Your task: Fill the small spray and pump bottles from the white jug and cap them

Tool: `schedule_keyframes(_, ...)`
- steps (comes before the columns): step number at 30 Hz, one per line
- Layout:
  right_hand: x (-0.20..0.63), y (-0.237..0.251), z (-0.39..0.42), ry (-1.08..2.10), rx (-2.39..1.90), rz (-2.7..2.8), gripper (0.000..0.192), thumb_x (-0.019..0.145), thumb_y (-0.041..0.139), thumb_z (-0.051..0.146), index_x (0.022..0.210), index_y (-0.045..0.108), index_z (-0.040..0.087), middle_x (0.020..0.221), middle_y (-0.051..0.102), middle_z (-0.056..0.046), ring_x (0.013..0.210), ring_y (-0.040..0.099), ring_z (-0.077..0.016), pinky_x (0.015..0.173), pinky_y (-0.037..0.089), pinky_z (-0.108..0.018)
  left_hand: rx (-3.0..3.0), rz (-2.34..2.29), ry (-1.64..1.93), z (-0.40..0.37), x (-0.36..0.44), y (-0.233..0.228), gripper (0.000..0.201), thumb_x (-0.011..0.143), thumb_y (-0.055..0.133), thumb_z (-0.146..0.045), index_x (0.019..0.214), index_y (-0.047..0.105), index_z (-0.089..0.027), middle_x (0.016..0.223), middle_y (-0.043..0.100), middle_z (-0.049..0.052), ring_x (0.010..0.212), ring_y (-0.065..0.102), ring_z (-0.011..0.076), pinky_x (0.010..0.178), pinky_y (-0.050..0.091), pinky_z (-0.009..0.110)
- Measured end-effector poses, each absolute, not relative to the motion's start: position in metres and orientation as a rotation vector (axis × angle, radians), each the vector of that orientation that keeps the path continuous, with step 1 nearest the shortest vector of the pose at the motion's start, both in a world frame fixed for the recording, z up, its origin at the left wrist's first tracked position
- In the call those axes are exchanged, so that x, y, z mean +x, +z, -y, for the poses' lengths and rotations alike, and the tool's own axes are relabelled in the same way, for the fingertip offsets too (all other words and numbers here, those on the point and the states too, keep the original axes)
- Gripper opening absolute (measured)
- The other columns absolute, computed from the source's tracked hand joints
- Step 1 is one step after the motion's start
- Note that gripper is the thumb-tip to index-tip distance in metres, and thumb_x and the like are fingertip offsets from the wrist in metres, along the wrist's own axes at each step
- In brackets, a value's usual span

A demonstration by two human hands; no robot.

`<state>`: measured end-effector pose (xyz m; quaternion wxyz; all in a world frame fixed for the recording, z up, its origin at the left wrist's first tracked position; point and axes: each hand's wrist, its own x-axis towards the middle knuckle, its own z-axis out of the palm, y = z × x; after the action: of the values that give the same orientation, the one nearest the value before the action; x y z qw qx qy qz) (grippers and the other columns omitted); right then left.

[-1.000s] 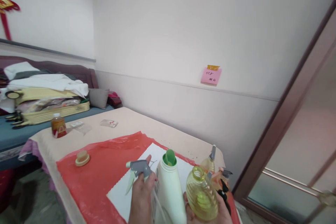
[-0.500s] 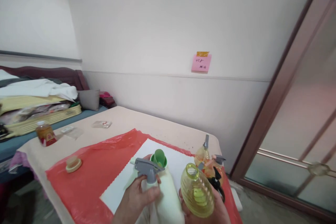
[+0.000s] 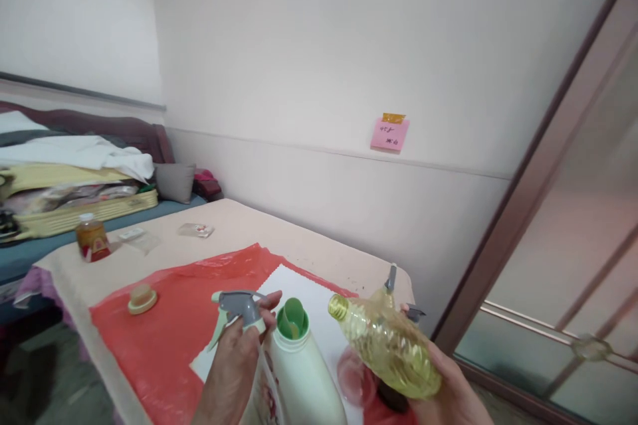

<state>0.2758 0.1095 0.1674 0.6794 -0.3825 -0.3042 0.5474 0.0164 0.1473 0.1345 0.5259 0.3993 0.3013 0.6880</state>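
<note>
The yellow bottle (image 3: 386, 345) lies tilted in the right hand (image 3: 451, 392), fingers wrapped under its belly, its long axis running from the palm toward ten o'clock so the open mouth points at the white bottle (image 3: 299, 378). That white bottle stands upright just beside it, at nine o'clock from the yellow mouth, with a green funnel (image 3: 292, 319) seated in its neck; mouth and funnel are near but apart. The left hand (image 3: 234, 362) is clamped on a grey spray head (image 3: 240, 305), just at nine o'clock of the funnel, trigger hanging down. All this is over a white sheet (image 3: 319, 299) on a red plastic cover (image 3: 169, 332). Farther at ten o'clock sit a tan cap (image 3: 142, 299) and a small jar (image 3: 92, 237).
</note>
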Motion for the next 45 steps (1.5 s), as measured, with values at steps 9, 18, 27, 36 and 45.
schedule_keyframes(9,0.274,0.208,-0.122,1.042,-1.21,1.096,0.053,0.069,0.072,0.06,0.109,0.07,0.026,0.114,0.073,-0.008,0.107,0.065,-0.0314,0.091,0.051,-0.041,0.591,-0.591,1.801,-0.147,0.009,0.141,0.044,0.073,0.077,-0.056,0.088,0.075,-0.015,0.095,0.076,0.014,0.093,0.069,0.0254,0.089,0.054,0.038)
schedule_keyframes(18,0.247,0.239,-0.11,0.645,-1.449,1.331,0.053,0.071,0.065,0.064,0.108,0.063,0.025,0.101,0.072,-0.003,0.096,0.065,-0.0249,0.074,0.052,-0.03,0.544,-0.559,1.822,-0.143,0.006,0.154,0.032,0.082,0.073,-0.044,0.1,0.063,-0.02,0.064,0.055,-0.004,0.06,0.051,0.0115,0.062,0.049,0.026)
schedule_keyframes(27,0.261,0.242,-0.113,0.447,-1.609,1.572,0.062,0.071,0.062,0.066,0.12,0.058,0.027,0.117,0.07,-0.005,0.107,0.065,-0.028,0.089,0.05,-0.039,0.608,-0.573,1.829,-0.142,0.001,0.15,0.029,0.087,0.067,-0.045,0.079,0.053,-0.021,0.064,0.055,-0.004,0.062,0.051,0.0121,0.063,0.047,0.026)
schedule_keyframes(36,0.239,0.263,-0.104,0.277,-1.704,1.596,0.067,0.057,0.065,0.063,0.116,0.063,0.03,0.117,0.07,-0.007,0.111,0.061,-0.0336,0.096,0.045,-0.051,0.601,-0.579,1.858,-0.142,-0.003,0.15,0.03,0.083,0.071,-0.046,0.08,0.055,-0.021,0.064,0.055,-0.004,0.061,0.052,0.0121,0.062,0.049,0.026)
schedule_keyframes(45,0.22,0.293,-0.108,0.242,-1.652,1.725,0.071,0.055,0.068,0.055,0.121,0.059,0.028,0.117,0.068,-0.008,0.112,0.059,-0.0349,0.096,0.044,-0.054,0.583,-0.57,1.864,-0.142,-0.004,0.15,0.026,0.085,0.07,-0.043,0.082,0.055,-0.021,0.063,0.055,-0.004,0.061,0.053,0.0126,0.062,0.05,0.027)
